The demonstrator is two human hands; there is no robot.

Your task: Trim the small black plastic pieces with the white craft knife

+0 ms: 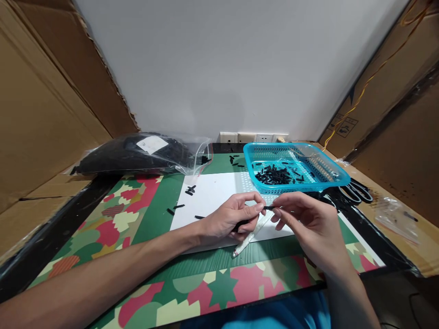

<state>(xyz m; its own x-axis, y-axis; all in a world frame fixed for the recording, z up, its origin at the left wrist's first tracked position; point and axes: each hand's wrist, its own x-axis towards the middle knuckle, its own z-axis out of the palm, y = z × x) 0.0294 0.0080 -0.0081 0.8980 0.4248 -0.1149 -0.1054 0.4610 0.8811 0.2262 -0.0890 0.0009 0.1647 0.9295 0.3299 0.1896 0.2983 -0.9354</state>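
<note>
Small black piece (269, 208): it sat pinched between the fingertips of your left hand (229, 219) and your right hand (308, 224), held in the air just above the white sheet (212, 196), in front of the blue basket (318, 176). Your left thumb and forefinger were pressed together on one end; your right thumb and forefinger closed on the other, the remaining right fingers loosely curled. Your left palm also seemed to cup something dark beneath, too hidden to identify. A white stick-like tool (248, 237) lay on the sheet under your hands, slanting toward you. More black pieces (274, 174) were heaped in the basket, a few strays (190, 189) lay scattered on the sheet and the green mat (219, 260), and a clear bag of black stock (137, 153) rested at the far left. Scissors (356, 191) lay right of the basket. Judgement: with a part this slight, you did best to keep the grip at the very tips, both wrists low and close over the sheet, so a slip would drop it onto white, where it shows. Hold light; squeezing could flick it away toward the patterned mat, where it would be hard to spot.
</note>
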